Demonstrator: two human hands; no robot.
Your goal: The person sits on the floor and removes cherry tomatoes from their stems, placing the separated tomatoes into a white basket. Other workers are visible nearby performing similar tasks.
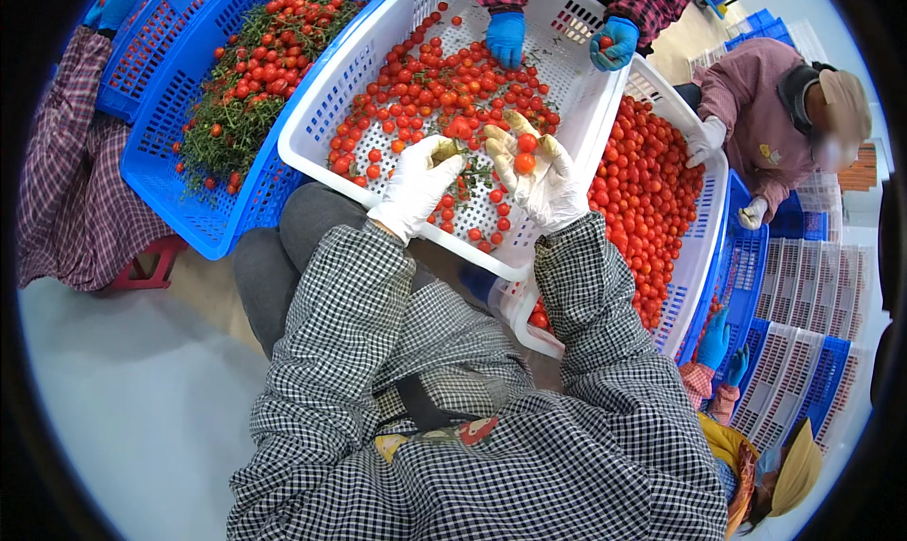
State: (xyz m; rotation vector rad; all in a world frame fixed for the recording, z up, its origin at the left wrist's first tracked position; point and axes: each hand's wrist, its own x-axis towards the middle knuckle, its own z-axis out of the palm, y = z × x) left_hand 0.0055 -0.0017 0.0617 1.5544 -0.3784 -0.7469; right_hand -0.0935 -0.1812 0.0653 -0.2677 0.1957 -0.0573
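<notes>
My left hand [419, 185], in a white glove with stained fingertips, is curled above the near side of a white perforated plastic crate [333, 165]. Its thumb and fingers come close together beside a green tomato stem [469, 181]; whether they grip it is unclear. Palm up, my right hand [549, 190] cradles two red cherry tomatoes [525, 154] in its gloved, half-bent fingers. Below both hands, loose cherry tomatoes [443, 94] and bits of stem are spread over the crate floor.
At left, a blue crate [205, 236] holds tomatoes on green vines [241, 116]. A white crate at right is heaped with loose tomatoes [638, 208]. Across from me, a co-worker's blue-gloved hands [506, 39] reach into my crate. Other people sit at both sides, near stacked crates [808, 279].
</notes>
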